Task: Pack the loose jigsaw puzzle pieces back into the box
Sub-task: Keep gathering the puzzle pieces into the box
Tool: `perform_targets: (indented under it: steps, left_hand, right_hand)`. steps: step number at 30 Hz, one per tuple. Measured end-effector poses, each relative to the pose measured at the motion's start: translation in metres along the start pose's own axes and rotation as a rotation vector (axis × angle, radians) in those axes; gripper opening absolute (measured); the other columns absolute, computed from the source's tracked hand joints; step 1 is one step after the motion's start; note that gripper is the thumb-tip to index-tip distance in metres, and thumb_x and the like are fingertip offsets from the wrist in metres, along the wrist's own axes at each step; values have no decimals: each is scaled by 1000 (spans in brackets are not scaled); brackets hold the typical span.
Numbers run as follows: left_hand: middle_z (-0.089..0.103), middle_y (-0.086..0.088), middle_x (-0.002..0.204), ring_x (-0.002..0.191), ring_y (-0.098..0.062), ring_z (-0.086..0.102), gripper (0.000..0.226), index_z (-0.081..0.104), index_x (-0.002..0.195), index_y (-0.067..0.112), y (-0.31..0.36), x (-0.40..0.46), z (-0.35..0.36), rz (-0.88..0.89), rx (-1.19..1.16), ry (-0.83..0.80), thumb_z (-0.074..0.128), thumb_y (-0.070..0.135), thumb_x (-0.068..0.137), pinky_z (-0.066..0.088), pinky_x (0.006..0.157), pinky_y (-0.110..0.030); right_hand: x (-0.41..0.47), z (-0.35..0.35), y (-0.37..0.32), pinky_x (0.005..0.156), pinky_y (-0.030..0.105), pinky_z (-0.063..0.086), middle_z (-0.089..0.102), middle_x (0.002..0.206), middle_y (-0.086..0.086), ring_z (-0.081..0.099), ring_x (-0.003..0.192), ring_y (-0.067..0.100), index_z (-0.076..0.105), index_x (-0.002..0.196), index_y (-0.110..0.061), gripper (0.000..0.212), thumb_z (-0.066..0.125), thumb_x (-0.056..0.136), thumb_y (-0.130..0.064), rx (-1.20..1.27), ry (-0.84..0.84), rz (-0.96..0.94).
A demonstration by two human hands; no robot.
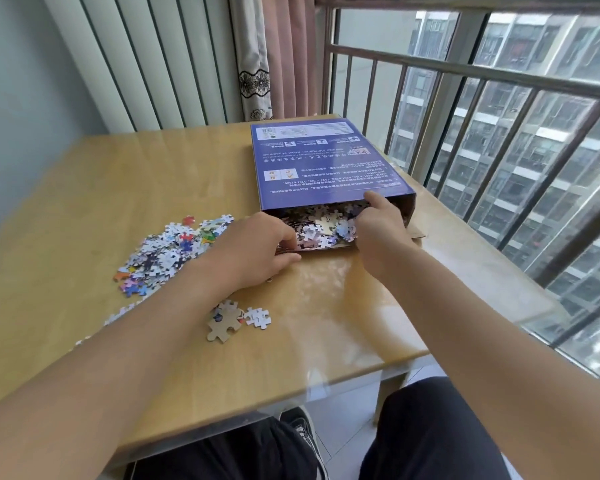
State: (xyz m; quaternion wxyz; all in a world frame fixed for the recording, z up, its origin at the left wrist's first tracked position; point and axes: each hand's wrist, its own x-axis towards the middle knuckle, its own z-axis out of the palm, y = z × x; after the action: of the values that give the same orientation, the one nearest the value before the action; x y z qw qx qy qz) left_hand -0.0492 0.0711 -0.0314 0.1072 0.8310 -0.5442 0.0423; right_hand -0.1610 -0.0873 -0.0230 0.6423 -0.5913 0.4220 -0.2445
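A flat blue puzzle box lies on the wooden table with its open end towards me, many pieces showing in the mouth. My left hand sits at the left corner of the opening, fingers curled round the lower flap. My right hand reaches into the right side of the mouth, index finger along the top edge, fingers among the pieces. A loose heap of pieces lies left of my left hand. A brown-backed cluster and a white piece lie nearer me.
A metal railing and window run along the table's right side. Curtains hang behind the far edge. Below the near table edge are my legs in dark trousers and a black shoe.
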Motion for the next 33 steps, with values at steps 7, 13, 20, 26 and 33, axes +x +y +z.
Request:
perform_targets:
  steps: [7,13,20,26,33]
  left_hand:
    - [65,6,117,107,-18,59,41,64,123,27,11,3,4,1,8,-90,62,51,89,52,89,-40]
    - [64,1,110,100,-22,60,38,61,114,22,15,8,15,1,-11,-117,60,51,89,51,84,-40]
    - [63,4,109,99,-19,59,33,64,111,22,9,6,14,-5,-29,-126,57,47,91,50,86,-41]
    - [65,4,100,93,-22,60,30,66,105,27,4,3,13,-70,45,-70,61,51,87,52,81,-40]
    - [66,7,89,86,-16,58,36,72,92,26,11,5,4,-45,73,-51,58,59,87,52,77,-38]
  right_hand:
    - [14,-40,-2,78,26,52,54,140,3,54,109,20,54,142,-20,55,37,95,2,-669,-237,-323]
    - [-9,-44,7,95,37,49,71,120,5,64,111,24,62,134,-25,38,45,101,-16,-1079,-401,-785]
    - [17,-29,-1,115,38,33,39,157,2,39,142,24,36,153,-19,62,36,102,-55,-1410,-575,-704]
    - [12,-38,2,110,33,33,47,152,-1,44,138,19,54,143,-21,41,46,104,-28,-1261,-525,-879]
    - [7,-40,17,110,47,37,51,148,-1,49,133,21,55,136,-20,64,31,98,-65,-1339,-580,-833]
